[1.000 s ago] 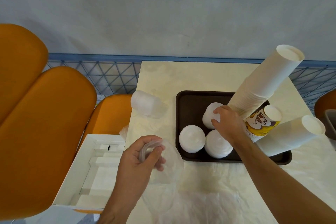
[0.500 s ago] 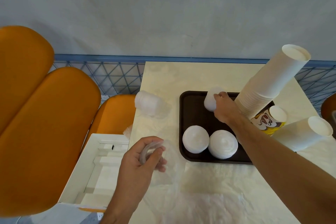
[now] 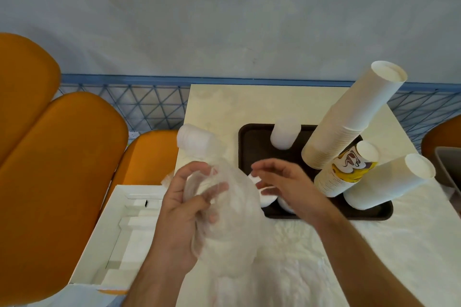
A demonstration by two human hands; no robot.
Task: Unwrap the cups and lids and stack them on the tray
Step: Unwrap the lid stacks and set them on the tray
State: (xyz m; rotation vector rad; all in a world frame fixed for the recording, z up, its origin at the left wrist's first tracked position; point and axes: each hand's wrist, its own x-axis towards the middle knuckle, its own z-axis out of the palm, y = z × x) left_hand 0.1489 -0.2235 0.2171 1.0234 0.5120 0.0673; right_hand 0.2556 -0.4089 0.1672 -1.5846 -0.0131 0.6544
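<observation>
Orange chair backs [image 3: 59, 182] fill the far left, and a white box [image 3: 117, 237] with moulded inserts sits beside the surface [image 3: 249, 104]. The left hand [image 3: 184, 209] grips a clear plastic wrapper [image 3: 229, 217], fingers curled round its gathered mouth, while the rest of the bag hangs down over the surface's near edge. Behind it, a wrapped stack of lids [image 3: 197, 141] lies on its side near the surface's left edge. The right hand [image 3: 287, 184] hovers just beside the wrapper with fingers loosely spread, holding nothing, above the dark brown tray [image 3: 252, 142]. Two white lid stacks [image 3: 265, 198] on the tray's near side are partly hidden under that hand; another lid stack [image 3: 284, 133] stands upright at the tray's far edge. To the right, a tall stack of white paper cups [image 3: 349, 117], a printed cup stack [image 3: 346, 169] and a further white cup stack [image 3: 389, 182] stand on the tray.
</observation>
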